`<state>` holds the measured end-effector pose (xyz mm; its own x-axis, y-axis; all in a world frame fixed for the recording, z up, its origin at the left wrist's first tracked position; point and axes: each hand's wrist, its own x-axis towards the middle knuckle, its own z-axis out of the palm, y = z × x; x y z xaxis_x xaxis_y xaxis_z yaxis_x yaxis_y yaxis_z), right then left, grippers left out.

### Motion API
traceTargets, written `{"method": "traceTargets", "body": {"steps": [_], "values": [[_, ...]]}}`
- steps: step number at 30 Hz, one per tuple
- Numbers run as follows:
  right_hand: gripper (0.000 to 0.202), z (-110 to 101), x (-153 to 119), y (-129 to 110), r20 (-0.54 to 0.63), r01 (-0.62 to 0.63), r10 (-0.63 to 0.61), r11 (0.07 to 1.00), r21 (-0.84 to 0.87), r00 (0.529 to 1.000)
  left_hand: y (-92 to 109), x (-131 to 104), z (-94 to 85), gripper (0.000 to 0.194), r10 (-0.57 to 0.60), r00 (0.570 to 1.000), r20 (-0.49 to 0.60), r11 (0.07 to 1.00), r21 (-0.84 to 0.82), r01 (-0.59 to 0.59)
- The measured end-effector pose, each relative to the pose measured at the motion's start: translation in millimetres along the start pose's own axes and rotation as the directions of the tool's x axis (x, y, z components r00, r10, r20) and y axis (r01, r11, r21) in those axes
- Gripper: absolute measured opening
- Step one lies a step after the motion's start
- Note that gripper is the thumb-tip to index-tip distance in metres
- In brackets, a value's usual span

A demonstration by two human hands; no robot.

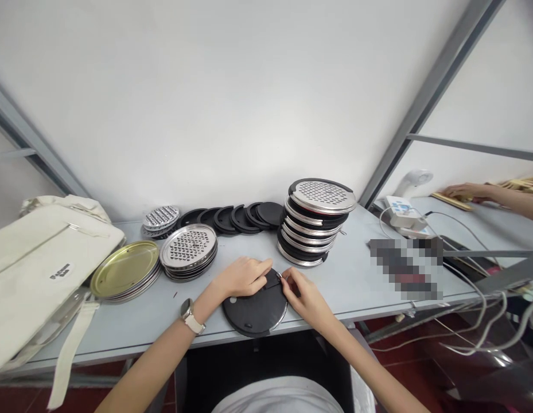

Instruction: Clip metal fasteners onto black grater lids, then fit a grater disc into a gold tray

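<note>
A round black disc with a metal rim lies flat at the near edge of the grey table. My left hand rests on its far left part, fingers curled onto it. My right hand pinches a small metal piece at the disc's far edge, where the fingertips of both hands meet. A watch sits on my left wrist.
Behind stand a tall stack of assembled graters, a row of black rings, perforated metal discs, a smaller perforated pile and gold-coloured discs. A cream bag lies left. Cables and another person's hand are at right.
</note>
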<state>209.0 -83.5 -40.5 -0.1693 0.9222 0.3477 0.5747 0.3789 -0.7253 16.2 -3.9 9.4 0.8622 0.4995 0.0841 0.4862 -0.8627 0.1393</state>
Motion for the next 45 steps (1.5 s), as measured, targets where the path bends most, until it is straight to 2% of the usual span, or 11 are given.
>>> {"method": "traceTargets", "body": {"steps": [6,12,20,25,32,37,45], "values": [[0.013,-2,2,0,0.003,-0.033,0.033,0.996,0.079,0.999,-1,0,-0.2,0.011,-0.013,1.000,0.020,1.000,0.022,0.013],[0.017,-4,3,3,0.029,-0.046,0.042,0.991,0.123,0.999,-1,1,-0.3,0.008,-0.008,1.000,0.026,0.999,0.033,0.007],[0.019,-5,7,3,0.059,-0.039,0.033,0.995,0.096,0.998,1,0,-1.0,0.008,0.007,1.000,0.019,1.000,0.024,-0.008],[0.021,-6,11,5,0.089,-0.052,0.044,0.995,0.090,0.995,3,0,0.1,0.010,0.005,1.000,-0.021,1.000,0.004,-0.005],[0.025,-7,15,5,0.112,-0.044,0.037,0.997,0.063,0.993,0,2,6.1,0.029,0.025,0.999,-0.048,0.998,-0.064,-0.028],[0.025,-8,14,7,0.118,-0.025,0.019,0.999,0.047,0.993,-2,3,8.1,0.029,0.026,0.998,-0.050,0.991,-0.128,-0.033],[0.025,-7,12,8,0.112,-0.018,0.014,0.999,0.028,0.994,-3,4,8.5,0.030,0.021,0.998,-0.055,0.989,-0.144,-0.029]]}}
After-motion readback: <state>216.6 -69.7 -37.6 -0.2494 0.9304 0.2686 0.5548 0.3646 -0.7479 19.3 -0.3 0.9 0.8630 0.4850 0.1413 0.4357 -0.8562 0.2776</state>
